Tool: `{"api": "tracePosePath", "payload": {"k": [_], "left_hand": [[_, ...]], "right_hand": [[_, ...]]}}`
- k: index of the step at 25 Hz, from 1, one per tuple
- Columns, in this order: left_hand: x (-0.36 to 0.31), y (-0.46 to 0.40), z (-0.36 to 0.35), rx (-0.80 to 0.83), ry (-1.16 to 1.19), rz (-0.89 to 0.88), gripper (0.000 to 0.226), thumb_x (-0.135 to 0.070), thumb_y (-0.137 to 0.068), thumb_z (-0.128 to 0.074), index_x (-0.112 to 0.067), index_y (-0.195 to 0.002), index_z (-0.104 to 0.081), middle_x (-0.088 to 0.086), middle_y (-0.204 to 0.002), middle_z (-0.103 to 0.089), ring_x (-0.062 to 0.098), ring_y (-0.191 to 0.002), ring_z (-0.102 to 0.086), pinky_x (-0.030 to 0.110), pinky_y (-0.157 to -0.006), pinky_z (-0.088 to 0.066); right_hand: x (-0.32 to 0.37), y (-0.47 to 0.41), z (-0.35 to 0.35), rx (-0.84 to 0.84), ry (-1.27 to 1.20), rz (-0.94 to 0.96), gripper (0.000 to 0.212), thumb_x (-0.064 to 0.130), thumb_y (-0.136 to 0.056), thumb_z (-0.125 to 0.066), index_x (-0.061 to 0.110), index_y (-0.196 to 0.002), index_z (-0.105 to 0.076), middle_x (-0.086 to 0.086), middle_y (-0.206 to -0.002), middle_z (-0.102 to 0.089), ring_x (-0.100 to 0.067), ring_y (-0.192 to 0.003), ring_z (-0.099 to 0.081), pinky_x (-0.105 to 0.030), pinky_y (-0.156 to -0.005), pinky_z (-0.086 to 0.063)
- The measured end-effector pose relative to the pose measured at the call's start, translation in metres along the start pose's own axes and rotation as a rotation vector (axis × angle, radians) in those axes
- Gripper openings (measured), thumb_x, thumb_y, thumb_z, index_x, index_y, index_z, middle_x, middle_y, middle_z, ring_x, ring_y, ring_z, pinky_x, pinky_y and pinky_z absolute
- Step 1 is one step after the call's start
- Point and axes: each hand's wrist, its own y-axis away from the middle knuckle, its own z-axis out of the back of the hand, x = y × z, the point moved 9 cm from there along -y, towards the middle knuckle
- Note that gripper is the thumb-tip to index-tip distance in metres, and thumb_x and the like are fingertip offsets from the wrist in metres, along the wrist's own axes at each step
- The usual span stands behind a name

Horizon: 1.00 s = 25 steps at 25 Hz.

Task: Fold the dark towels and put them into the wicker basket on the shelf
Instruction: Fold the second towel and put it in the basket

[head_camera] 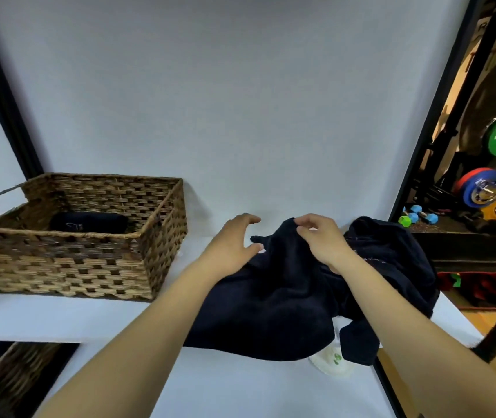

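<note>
Two bare arms of ours reach forward over the white shelf point(60, 315), which carries everything else. Largest on it is the wicker basket point(69, 260), standing upright at the left against the pale wall, with one folded dark towel point(88, 221) lying inside on its floor. To the right, well apart from the basket, a crumpled heap of dark towels point(286, 294) spreads across the shelf to its right edge. Our right hand point(320, 236) pinches a raised fold at the top of the heap between thumb and fingertips. Our left hand point(234, 239) hovers spread, fingers curved, just beside that peak, gripping nothing. A small white tag point(332, 359) with green marks peeks out beneath the heap's near edge.
</note>
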Motion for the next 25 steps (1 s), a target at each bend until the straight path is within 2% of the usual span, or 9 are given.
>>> {"api": "tracePosePath", "payload": {"k": [3,6,10,12,17,19,21,23,25], "left_hand": [[-0.018,-0.022,-0.023,0.114,0.149,-0.004,0.051,-0.026,-0.094,-0.068,-0.030,-0.141,-0.049,-0.014,-0.140,-0.054,0.005,-0.124,-0.051,0.023,-0.103,-0.039],[-0.015,-0.028,-0.023,0.085,0.148,-0.016,0.008,-0.026,-0.095,-0.066,-0.023,-0.102,-0.065,-0.008,-0.094,-0.068,0.013,-0.087,-0.062,0.024,-0.076,-0.046],[-0.011,-0.028,0.013,-0.063,0.273,0.001,0.011,-0.023,-0.096,-0.066,-0.022,-0.085,-0.064,-0.003,-0.082,-0.069,0.012,-0.075,-0.062,0.027,-0.069,-0.048],[-0.005,-0.030,0.043,-0.184,0.297,0.041,0.014,-0.023,-0.094,-0.068,-0.023,-0.081,-0.062,-0.001,-0.081,-0.069,0.015,-0.075,-0.062,0.030,-0.070,-0.050],[0.006,-0.025,0.121,-0.417,0.198,0.083,0.014,-0.028,-0.092,-0.071,-0.017,-0.085,-0.066,-0.005,-0.081,-0.067,0.014,-0.075,-0.061,0.031,-0.068,-0.049],[0.008,-0.020,0.149,-0.532,0.170,0.088,0.013,-0.033,-0.093,-0.069,-0.021,-0.087,-0.067,-0.011,-0.082,-0.064,0.014,-0.078,-0.060,0.029,-0.066,-0.046],[0.010,-0.015,0.166,-0.611,0.027,0.108,0.015,-0.039,-0.094,-0.065,-0.024,-0.095,-0.068,-0.009,-0.092,-0.062,0.015,-0.088,-0.058,0.031,-0.070,-0.045],[0.016,-0.016,0.164,-0.580,-0.199,0.170,0.020,-0.040,-0.096,-0.061,-0.023,-0.107,-0.065,-0.001,-0.104,-0.059,0.019,-0.092,-0.058,0.034,-0.071,-0.046],[0.021,-0.013,0.139,-0.483,-0.209,0.218,0.025,-0.034,-0.096,-0.061,-0.023,-0.118,-0.057,0.005,-0.107,-0.061,0.023,-0.090,-0.061,0.037,-0.072,-0.049]], "right_hand": [[0.030,0.011,-0.021,0.085,0.031,0.141,0.015,0.008,-0.098,-0.056,0.019,-0.101,-0.066,0.007,-0.096,-0.065,-0.008,-0.072,-0.061,-0.023,-0.070,-0.050],[0.038,0.026,-0.026,0.130,-0.015,0.215,0.014,0.008,-0.096,-0.060,0.020,-0.097,-0.053,0.006,-0.087,-0.059,-0.002,-0.055,-0.050,-0.018,-0.060,-0.043],[0.007,0.037,-0.043,0.228,0.112,0.148,0.028,0.031,-0.089,-0.068,0.038,-0.106,-0.047,0.004,-0.109,-0.063,-0.011,-0.091,-0.065,-0.030,-0.081,-0.057],[-0.005,0.045,-0.051,0.267,0.212,0.113,0.026,0.031,-0.091,-0.067,0.035,-0.114,-0.054,0.008,-0.108,-0.066,-0.008,-0.093,-0.066,-0.031,-0.083,-0.058],[-0.002,0.047,-0.036,0.199,0.267,0.096,0.006,0.028,-0.089,-0.068,0.030,-0.094,-0.065,0.010,-0.091,-0.069,-0.012,-0.086,-0.067,-0.029,-0.080,-0.055],[0.003,0.045,-0.027,0.210,0.245,0.066,0.006,0.030,-0.087,-0.070,0.026,-0.089,-0.066,0.007,-0.089,-0.069,-0.013,-0.085,-0.067,-0.030,-0.077,-0.054],[0.012,0.049,-0.019,0.223,0.230,0.064,0.013,0.028,-0.087,-0.072,0.026,-0.078,-0.063,0.014,-0.076,-0.067,-0.005,-0.073,-0.063,-0.024,-0.068,-0.048],[0.017,0.053,-0.016,0.250,0.135,0.027,0.019,0.021,-0.088,-0.072,0.023,-0.071,-0.063,0.017,-0.066,-0.067,0.000,-0.064,-0.062,-0.017,-0.063,-0.045],[0.013,0.054,-0.020,0.253,-0.126,-0.111,0.011,0.017,-0.090,-0.071,0.014,-0.079,-0.070,0.004,-0.081,-0.076,-0.012,-0.077,-0.071,-0.024,-0.070,-0.052]]}}
